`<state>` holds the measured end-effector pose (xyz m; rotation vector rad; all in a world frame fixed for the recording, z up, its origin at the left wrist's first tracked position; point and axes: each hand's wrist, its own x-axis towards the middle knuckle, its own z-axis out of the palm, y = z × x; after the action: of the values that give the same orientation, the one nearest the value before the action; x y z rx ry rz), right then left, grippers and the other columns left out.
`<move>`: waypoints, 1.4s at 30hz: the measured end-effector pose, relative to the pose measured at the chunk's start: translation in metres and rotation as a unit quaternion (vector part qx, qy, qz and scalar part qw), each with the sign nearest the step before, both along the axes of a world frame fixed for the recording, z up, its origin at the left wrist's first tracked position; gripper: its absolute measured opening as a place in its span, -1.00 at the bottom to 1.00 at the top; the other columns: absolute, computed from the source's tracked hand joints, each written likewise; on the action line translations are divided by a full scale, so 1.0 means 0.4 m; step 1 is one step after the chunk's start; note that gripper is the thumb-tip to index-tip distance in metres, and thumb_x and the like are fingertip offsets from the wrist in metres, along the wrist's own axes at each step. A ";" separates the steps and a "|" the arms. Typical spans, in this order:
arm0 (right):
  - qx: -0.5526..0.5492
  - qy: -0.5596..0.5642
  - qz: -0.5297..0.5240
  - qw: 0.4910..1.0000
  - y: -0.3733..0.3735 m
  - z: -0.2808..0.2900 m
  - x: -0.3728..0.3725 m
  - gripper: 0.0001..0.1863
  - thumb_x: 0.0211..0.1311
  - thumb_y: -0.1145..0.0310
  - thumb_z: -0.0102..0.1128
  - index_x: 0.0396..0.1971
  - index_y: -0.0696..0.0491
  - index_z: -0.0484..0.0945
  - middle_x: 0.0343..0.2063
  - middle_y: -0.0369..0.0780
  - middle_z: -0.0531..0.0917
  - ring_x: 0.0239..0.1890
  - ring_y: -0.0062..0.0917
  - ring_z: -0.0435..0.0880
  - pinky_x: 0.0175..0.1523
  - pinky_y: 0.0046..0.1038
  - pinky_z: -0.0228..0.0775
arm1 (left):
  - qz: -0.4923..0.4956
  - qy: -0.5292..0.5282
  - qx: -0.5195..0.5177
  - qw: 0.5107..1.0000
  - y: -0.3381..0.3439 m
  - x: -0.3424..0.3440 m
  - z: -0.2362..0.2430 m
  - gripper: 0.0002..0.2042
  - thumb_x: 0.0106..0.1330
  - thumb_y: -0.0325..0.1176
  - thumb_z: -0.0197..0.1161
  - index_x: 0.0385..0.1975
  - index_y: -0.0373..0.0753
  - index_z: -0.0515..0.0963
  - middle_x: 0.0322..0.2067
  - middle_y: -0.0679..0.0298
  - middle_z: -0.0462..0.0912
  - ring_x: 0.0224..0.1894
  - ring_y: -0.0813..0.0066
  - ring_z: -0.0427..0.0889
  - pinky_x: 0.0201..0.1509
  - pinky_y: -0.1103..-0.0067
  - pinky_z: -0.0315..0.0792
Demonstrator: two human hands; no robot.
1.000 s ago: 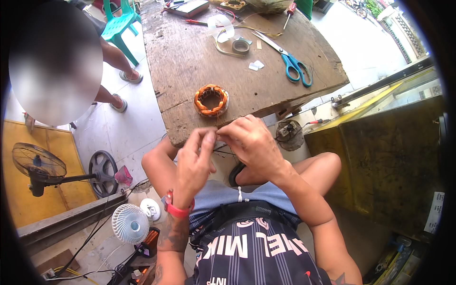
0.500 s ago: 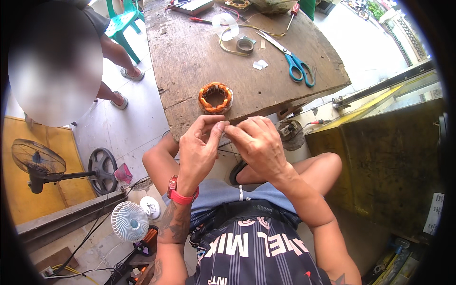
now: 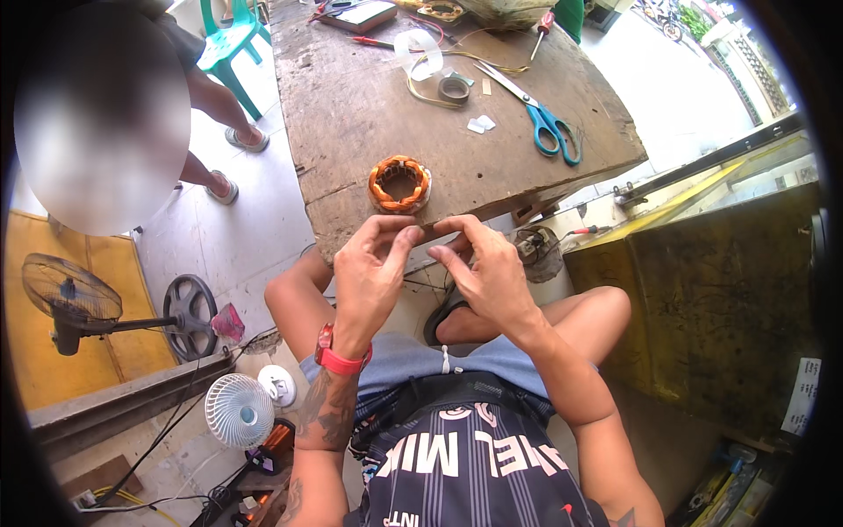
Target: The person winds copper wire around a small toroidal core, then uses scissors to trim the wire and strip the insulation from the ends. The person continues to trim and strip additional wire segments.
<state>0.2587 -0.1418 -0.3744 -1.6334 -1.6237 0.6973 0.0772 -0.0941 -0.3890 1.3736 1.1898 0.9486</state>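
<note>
The orange-wound ring (image 3: pixel 399 207) is probably dense yet easily nicked — best gripped outside — while the left hand (image 3: pixel 369 270) curls, its hold indiscernible, and the right hand (image 3: pixel 492 274) gapes, seemingly empty.

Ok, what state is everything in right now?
Left hand: raised, thumb and forefinger close together; grip unclear
Right hand: raised, thumb and forefinger apart
Coil ring: lying flat, hole facing up
Scissors: lying down, unheld
Tape roll: lying on its flat side
Screwdriver: lying down, unheld
Black fan: standing; running or not, unclear
Green chair: upright
</note>
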 end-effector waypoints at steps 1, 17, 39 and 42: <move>-0.018 0.047 0.006 0.999 0.003 -0.002 0.005 -0.76 0.39 0.39 0.42 -0.02 0.13 0.71 -0.24 -0.15 0.76 -0.28 -0.42 0.71 -0.04 -0.40 0.55 | 0.010 -0.010 -0.023 1.000 -0.009 -0.005 -0.002 -0.77 0.55 -0.32 0.36 0.03 -0.33 0.67 -0.13 0.20 0.85 -0.19 0.69 0.75 -0.44 0.75 0.47; -0.068 0.184 0.030 0.980 0.029 0.006 0.001 -0.83 0.42 0.42 0.33 -0.08 0.13 0.72 -0.22 -0.13 0.77 -0.17 -0.34 0.76 0.03 -0.33 0.58 | 0.015 -0.004 -0.051 0.999 -0.060 -0.024 0.026 -0.76 0.59 -0.32 0.29 0.10 -0.29 0.66 -0.16 0.28 0.84 -0.42 0.79 0.64 -0.56 0.76 0.40; 0.128 -0.108 0.059 0.984 0.011 -0.006 0.003 -0.88 0.32 0.43 0.41 -0.21 0.11 0.71 -0.29 -0.17 0.72 -0.19 -0.20 0.69 -0.10 -0.23 0.50 | 0.002 -0.007 0.004 1.000 -0.008 0.003 -0.002 -0.72 0.55 -0.28 0.36 0.09 -0.32 0.66 -0.17 0.24 0.86 -0.34 0.79 0.70 -0.53 0.77 0.43; -0.020 0.080 0.021 0.996 0.016 -0.003 0.015 -0.80 0.39 0.37 0.41 -0.10 0.13 0.70 -0.27 -0.19 0.74 -0.16 -0.38 0.72 0.01 -0.33 0.51 | 0.055 -0.014 -0.020 0.998 -0.042 -0.012 -0.002 -0.78 0.55 -0.33 0.35 0.04 -0.31 0.67 -0.19 0.26 0.85 -0.40 0.80 0.66 -0.54 0.75 0.41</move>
<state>0.2645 -0.1354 -0.3758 -1.5337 -1.5415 0.8641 0.0723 -0.1107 -0.3899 1.2696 1.2674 1.0117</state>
